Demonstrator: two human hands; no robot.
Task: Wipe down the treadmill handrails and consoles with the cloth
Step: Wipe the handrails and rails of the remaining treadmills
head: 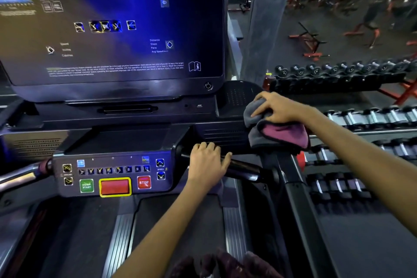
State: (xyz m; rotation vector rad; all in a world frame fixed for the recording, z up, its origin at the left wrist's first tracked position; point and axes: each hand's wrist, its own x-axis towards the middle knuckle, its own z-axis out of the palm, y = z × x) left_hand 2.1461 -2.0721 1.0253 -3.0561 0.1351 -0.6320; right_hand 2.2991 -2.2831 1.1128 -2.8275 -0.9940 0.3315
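Looking down from the head camera, we find our right hand (274, 109) spread over the cloth (277, 130), its fingers bent and pressing into the bunched fabric on the right shoulder of the treadmill console (228, 106), just beside the big dark screen (112, 25). Our left hand (206, 166) rests on the black handrail (243, 168) below, fingers laid over the top of the bar and the thumb out along it; it holds nothing else. The cloth is grey on one face and pink on the other with a dark stitched edge, and it looks soft and plush, sagging over the console's corner; we judge it light, limp and easy to bunch, best taken in a broad handful so a flat pad meets the surface. The console is hard, dark, matte plastic with perforated grilles, while the handrail is a smooth glossy tube that may be slippery. The control panel (112, 176) carries raised buttons, among them a red stop button (144, 182), which we should wipe lightly. Dumbbells (338, 72) line a rack to the right.
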